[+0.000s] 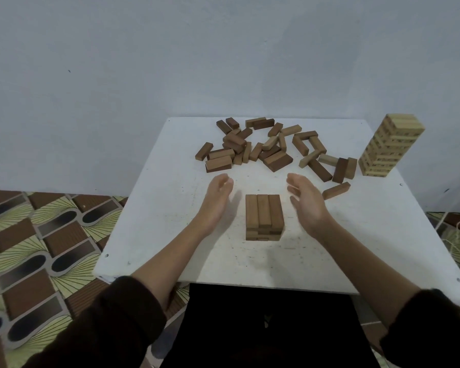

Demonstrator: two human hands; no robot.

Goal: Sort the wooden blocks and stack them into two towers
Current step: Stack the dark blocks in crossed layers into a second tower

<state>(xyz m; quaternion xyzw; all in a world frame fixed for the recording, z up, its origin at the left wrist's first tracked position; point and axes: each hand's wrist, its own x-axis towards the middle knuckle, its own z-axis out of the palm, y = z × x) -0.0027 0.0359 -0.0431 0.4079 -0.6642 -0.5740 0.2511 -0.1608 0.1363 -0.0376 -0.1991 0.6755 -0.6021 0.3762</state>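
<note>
Floor [24, 235], left: patterned covering of brown rectangles, dark ovals and pale green fans. Tabletop [149, 248]: white, square, matte, speckled. Left hand [218, 200]: fingers loosely straight, palm turned inward, empty, just left of the short tower and apart from it. Short tower [263, 217]: smooth mid-brown wooden blocks, three side by side on top with crossed layers beneath, at tabletop middle. Behind it, pile [250, 150] of loose rectangular blocks, dark brown and tan mixed, some leaning on others, along the far edge. Right hand [307, 205]: same pose, palm inward, empty, just right of the short tower, not touching. Lone block [336, 190], tan, lies flat near it. Far right: tall tower [389, 146] of pale blocks in crossed layers; dark marks on the sides are too small to read.
</note>
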